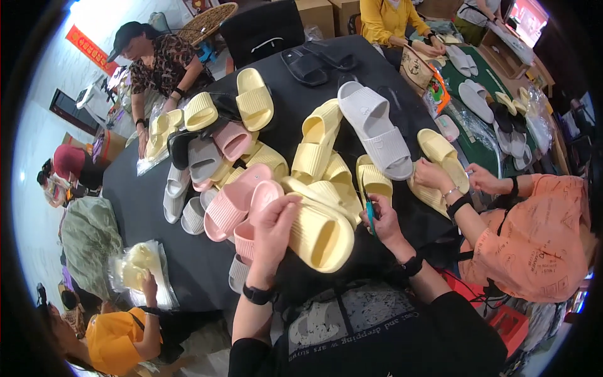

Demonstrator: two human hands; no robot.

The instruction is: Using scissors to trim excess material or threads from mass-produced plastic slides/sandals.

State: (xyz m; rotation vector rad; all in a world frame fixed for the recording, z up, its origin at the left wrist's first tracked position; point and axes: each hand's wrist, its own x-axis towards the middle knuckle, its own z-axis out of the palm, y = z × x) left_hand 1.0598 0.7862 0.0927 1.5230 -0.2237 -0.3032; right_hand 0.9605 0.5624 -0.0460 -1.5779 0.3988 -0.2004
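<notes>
My left hand (pixel 273 232) grips a pale yellow slide sandal (pixel 321 234) by its edge, thumb on top, and holds it tilted above the near side of the table. In my closed right hand (pixel 385 222) is a small pair of snips (pixel 369 217) with teal handles and thin dark tips. The snips are apart from the held sandal, to its right, close to another yellow slide (pixel 375 178) on the table. Pink slides (pixel 237 202) lie just left of my left hand. A grey slide (pixel 377 129) rests beyond my right hand.
Yellow, grey, pink and black slides crowd the black table (pixel 141 204). A co-worker in an orange top (pixel 527 242) handles yellow slides at my right. Others work around the table, one with bagged yellow slides (pixel 139 267) at lower left. A green table (pixel 483 88) holds more slides.
</notes>
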